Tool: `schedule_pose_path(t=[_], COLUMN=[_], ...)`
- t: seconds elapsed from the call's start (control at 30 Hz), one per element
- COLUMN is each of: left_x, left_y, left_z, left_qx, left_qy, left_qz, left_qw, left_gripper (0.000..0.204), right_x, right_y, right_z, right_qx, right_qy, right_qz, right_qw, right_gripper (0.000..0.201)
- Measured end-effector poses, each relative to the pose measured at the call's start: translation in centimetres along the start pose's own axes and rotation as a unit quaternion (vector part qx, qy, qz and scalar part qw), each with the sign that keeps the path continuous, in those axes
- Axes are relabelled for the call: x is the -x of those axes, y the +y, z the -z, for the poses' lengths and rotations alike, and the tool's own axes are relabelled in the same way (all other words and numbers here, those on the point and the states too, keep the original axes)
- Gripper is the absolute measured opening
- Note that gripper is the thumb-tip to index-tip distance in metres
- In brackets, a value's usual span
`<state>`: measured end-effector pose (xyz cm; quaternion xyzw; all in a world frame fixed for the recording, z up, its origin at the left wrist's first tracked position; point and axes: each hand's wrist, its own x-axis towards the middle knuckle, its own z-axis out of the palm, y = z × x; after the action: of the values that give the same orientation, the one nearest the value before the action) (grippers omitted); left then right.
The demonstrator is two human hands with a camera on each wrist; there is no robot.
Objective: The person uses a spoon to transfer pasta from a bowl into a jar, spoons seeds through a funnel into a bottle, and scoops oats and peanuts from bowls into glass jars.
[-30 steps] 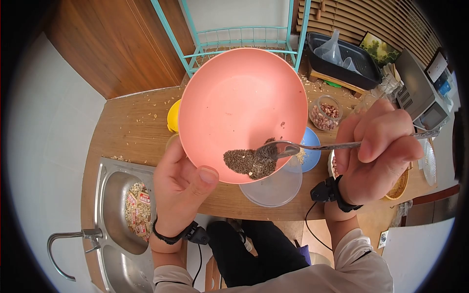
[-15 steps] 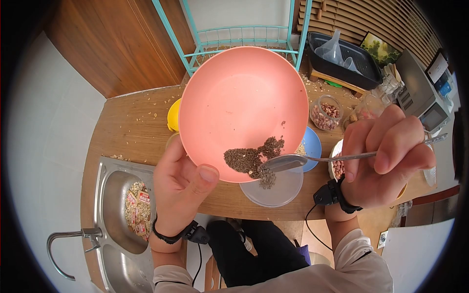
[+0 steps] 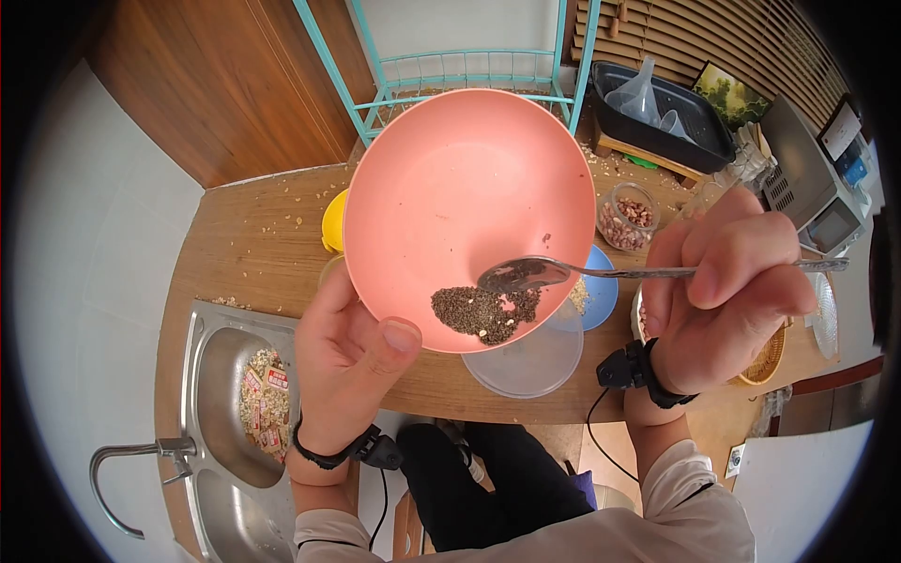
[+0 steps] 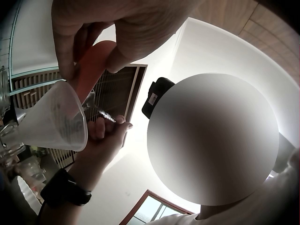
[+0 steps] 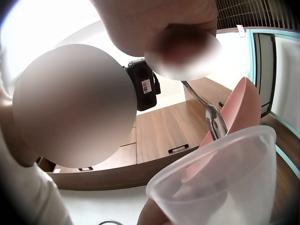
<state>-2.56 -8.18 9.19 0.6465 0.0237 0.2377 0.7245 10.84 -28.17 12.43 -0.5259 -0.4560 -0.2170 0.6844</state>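
Note:
A pink bowl (image 3: 450, 169), tilted toward the person, is held by my left hand (image 3: 352, 371), thumb at the near-left rim. Small dark seeds (image 3: 465, 310) lie heaped along its near side with a few pale bits. My right hand (image 3: 737, 291) pinches a metal spoon (image 3: 535, 272) by its handle; the spoon's head is over the seeds inside the bowl. Under the bowl's near rim shows the wide mouth of a translucent funnel (image 3: 530, 371). The left wrist view shows this funnel (image 4: 56, 119) from the side, below the bowl.
A blue plate (image 3: 601, 286) with pale flakes is partly under the bowl. A nut jar (image 3: 627, 218) stands behind it, right of the bowl. A black tray (image 3: 690, 145) holds more funnels. The sink (image 3: 208, 375) is left; a teal rack (image 3: 469, 77) is behind.
The spoon went from the seeds to the bowl's near-right rim, where seeds dropped toward the funnel, then back over the bowl. The seed heap is smaller at its right. The left hand stays put.

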Motion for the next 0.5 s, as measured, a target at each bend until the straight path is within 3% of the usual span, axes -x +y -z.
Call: schedule_pose_path(t=[0.13, 0.5], left_x=[0.01, -0.04], left_y=[-0.07, -0.15], left_z=[0.10, 0.17], left_qx=[-0.004, 0.000], left_qy=[-0.004, -0.001], left_qz=[-0.005, 0.000], left_qw=[1.000, 1.000], left_gripper=[0.074, 0.072], right_x=[0.06, -0.14], right_y=[-0.46, 0.26], right_z=[-0.26, 0.06], right_qx=[0.028, -0.222], right_qy=[-0.004, -0.044], right_qz=[-0.024, 0.009], right_qw=[0.999, 0.974], right_gripper=[0.053, 0.053])
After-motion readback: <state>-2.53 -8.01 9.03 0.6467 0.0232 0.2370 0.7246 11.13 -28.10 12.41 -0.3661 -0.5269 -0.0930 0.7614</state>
